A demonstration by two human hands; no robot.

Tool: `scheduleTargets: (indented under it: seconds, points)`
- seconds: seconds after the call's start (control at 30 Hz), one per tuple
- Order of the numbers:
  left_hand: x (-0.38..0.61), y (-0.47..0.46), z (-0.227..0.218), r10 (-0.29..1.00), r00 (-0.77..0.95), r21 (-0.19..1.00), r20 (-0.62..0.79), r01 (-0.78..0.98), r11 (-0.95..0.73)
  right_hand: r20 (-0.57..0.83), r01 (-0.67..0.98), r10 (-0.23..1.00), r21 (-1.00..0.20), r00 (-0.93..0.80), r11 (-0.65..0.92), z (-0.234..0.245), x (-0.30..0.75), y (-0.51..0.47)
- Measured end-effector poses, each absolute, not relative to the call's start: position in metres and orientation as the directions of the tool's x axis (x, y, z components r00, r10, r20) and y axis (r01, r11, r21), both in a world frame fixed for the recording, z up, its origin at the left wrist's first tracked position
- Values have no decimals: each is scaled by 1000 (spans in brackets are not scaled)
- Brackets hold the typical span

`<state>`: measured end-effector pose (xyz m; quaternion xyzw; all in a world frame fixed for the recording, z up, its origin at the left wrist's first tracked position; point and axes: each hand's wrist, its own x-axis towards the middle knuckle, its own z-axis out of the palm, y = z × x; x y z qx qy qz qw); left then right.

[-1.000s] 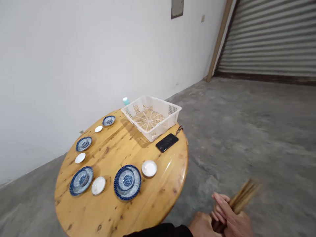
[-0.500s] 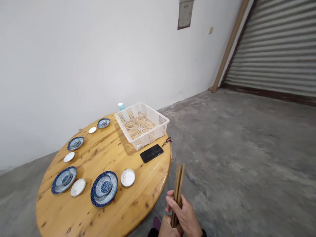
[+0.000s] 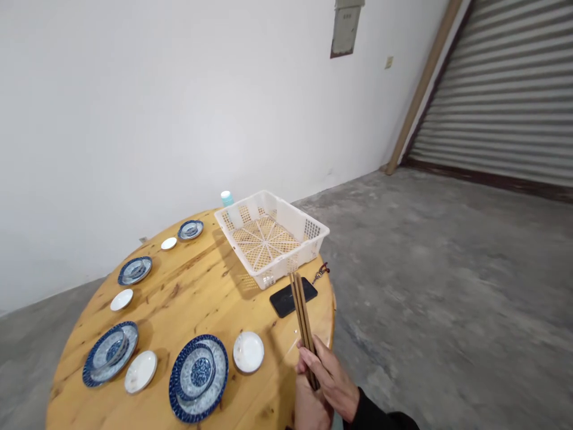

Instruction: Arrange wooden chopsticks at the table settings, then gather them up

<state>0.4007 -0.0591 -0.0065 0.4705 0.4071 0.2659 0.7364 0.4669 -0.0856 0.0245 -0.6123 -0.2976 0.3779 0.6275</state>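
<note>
Several wooden chopsticks (image 3: 301, 310) stand in a bundle, tips upward, over the table's right edge. My left hand (image 3: 308, 401) is closed round their lower end. My right hand (image 3: 330, 373), coming from a black sleeve, presses its fingers against the bundle just above the left. Behind the chopstick tips lies a black phone (image 3: 282, 300) with a strap. Nearest on the table are a small white dish (image 3: 248, 352) and a blue-and-white plate (image 3: 179, 391) with a bowl (image 3: 197, 371) on it.
The round wooden table (image 3: 179, 316) carries more blue-patterned plates with bowls (image 3: 107, 353) and small white dishes (image 3: 141, 371) along its left side. A white plastic basket (image 3: 316, 236) stands at the back right, with a blue bottle (image 3: 227, 199) behind it. Beyond are a white wall and concrete floor.
My hands and the chopsticks have moved left and up, from beside the table to over its edge. The bundle now leans left. The table appears closer.
</note>
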Motion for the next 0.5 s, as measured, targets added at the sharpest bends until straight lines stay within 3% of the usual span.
scheduleTargets:
  seconds: [0.1, 0.33, 0.5]
  points:
    - [402, -46, -7, 770, 523, 897, -365, -23, 441, -127, -164, 866, -985, 485, -53, 28, 469, -65]
    - [407, -34, -10, 704, 553, 894, -445, 231, 384, -211, -267, 900, -957, 382, -111, 31, 489, -38]
    - [418, -17, 9, 751, 564, 936, -342, 133, 327, -233, -281, 949, -945, 212, -169, 54, 526, -3]
